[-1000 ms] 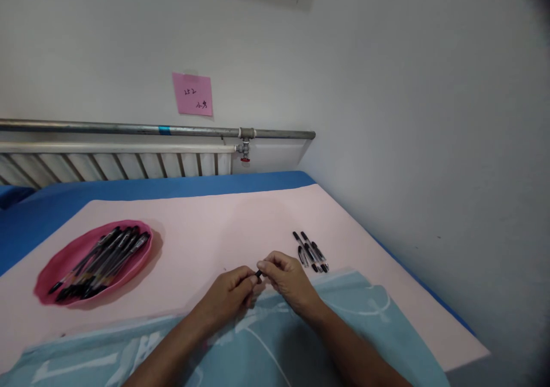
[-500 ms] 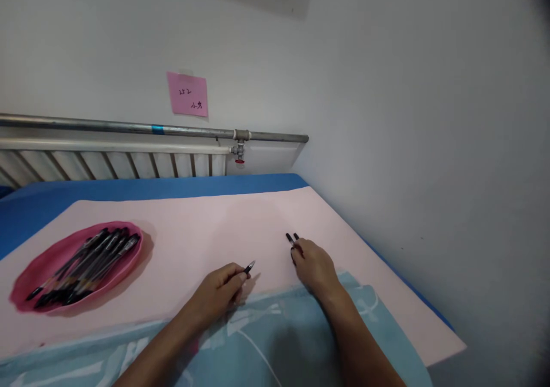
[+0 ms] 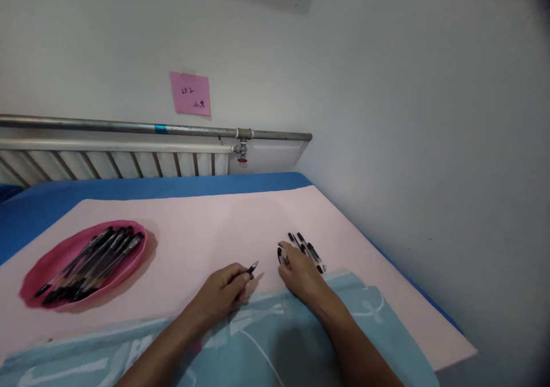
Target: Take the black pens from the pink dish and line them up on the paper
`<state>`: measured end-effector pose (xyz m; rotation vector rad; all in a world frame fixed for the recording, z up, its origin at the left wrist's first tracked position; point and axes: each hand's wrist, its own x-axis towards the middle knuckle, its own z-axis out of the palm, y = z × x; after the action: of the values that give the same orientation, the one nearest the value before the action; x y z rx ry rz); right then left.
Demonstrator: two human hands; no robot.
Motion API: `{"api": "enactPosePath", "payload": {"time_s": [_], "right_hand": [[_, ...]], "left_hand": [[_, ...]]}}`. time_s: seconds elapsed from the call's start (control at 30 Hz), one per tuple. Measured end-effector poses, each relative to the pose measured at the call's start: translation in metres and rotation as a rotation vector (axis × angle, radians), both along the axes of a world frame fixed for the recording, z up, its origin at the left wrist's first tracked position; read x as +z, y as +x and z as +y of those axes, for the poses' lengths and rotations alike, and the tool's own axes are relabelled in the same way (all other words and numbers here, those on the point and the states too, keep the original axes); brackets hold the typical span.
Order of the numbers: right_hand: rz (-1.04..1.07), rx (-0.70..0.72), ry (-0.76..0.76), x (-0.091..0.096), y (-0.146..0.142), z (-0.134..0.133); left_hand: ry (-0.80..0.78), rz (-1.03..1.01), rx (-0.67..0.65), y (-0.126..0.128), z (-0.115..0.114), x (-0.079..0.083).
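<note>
Pink bowl [image 3: 62, 255]: our landmark, resting on the pale pink table cover [image 3: 206, 221].
Bowl's contents: a bundle of pens [image 3: 101, 261] with black ends, which we see lying aslant, side by side.
Left hand [image 3: 223, 288]: to the right of the bowl, closed; we see thumb and forefinger pinching one pen.
Pen [image 3: 250, 269]: in the left hand's pinch, bare metal tip projecting beyond the fingertips and pointing up and away from the bowl; we cannot see its rear, which the hand hides.
Right hand [image 3: 301, 271]: farther right of the bowl than the left hand, its thumb and forefinger gripping a cap.
Cap [image 3: 281, 256]: at the fingertips, on the bowl side of the right hand; we see its black part and a clear part, well apart from the pen tip.
Loose pen parts [image 3: 315, 252]: farther right of the bowl than the cap, lying just beside the right hand, which covers some; we cannot count them surely.
Teal cloth [image 3: 244, 352]: nearer to us than the bowl, beneath both forearms.
Radiator [image 3: 144, 165]: behind the bowl, against the wall.
Pink note [image 3: 190, 93]: above and right of the bowl, on the wall.
</note>
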<state>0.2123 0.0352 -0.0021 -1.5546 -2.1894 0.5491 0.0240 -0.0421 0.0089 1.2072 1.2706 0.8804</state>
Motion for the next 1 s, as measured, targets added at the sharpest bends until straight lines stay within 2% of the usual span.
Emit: {"api": "enactPosePath", "payload": {"time_s": [0.17,0.2,0.27,0.43,0.6,0.7,0.8,1.0], "right_hand": [[0.898,-0.001,-0.3,0.008,-0.017,-0.007],[1.022,-0.007,-0.339,0.01,-0.021,-0.009],[1.14,-0.001,-0.389,0.014,-0.026,-0.014],[1.069,0.088,-0.465,0.011,-0.034,-0.022],[0.847,0.217,-0.507,0.008,-0.032,-0.024],[0.759,0.254,-0.519,0.011,-0.03,-0.025],[0.709,0.279,-0.539,0.014,-0.031,-0.027],[0.616,0.335,-0.493,0.013,-0.031,-0.027]], "left_hand": [[0.0,-0.002,-0.018,0.001,0.0,0.0],[0.01,0.007,-0.02,0.002,0.0,0.001],[0.029,0.027,-0.023,0.002,0.0,0.002],[0.022,0.024,-0.04,0.002,0.0,0.0],[-0.001,-0.017,-0.009,0.003,0.001,-0.004],[0.056,-0.003,-0.033,0.002,0.0,-0.003],[0.131,0.096,-0.087,0.0,-0.001,-0.001],[0.25,0.311,-0.083,-0.002,-0.002,-0.002]]}}
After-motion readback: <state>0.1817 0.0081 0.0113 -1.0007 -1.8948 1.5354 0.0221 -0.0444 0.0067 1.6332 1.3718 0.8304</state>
